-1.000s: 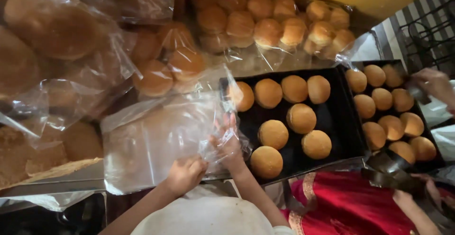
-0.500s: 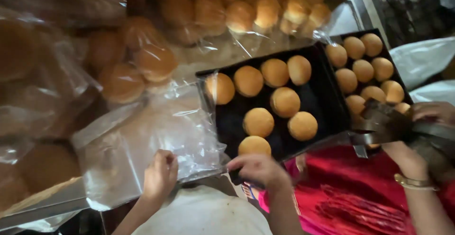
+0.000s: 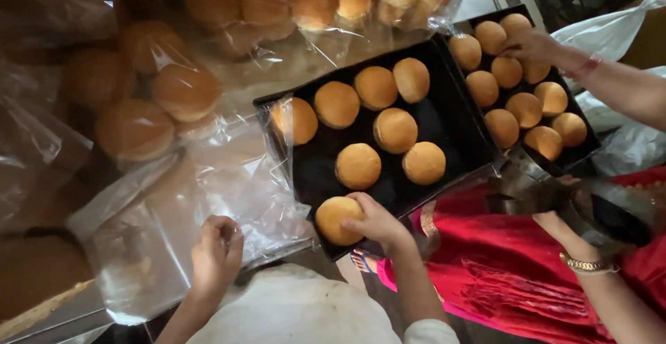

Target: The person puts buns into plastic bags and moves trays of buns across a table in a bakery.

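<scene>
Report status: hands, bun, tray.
Right hand grips bun at near corner of tray. Left hand pinches bag. Another person's hand over next tray.

Both forearms entered from the lower edge of the head view and reached upward and away from the body. The left hand [image 3: 216,250] was loosely curled, knuckles uppermost, fingers bent inward and pinched on what it held. The right hand [image 3: 377,222] lay further forward and to the right, palm down, thumb and fingers spread and cupped in a light grasp. The right forearm ran back diagonally to a white sleeve cuff [image 3: 430,332] at the frame's bottom. The hands were well apart.
</scene>
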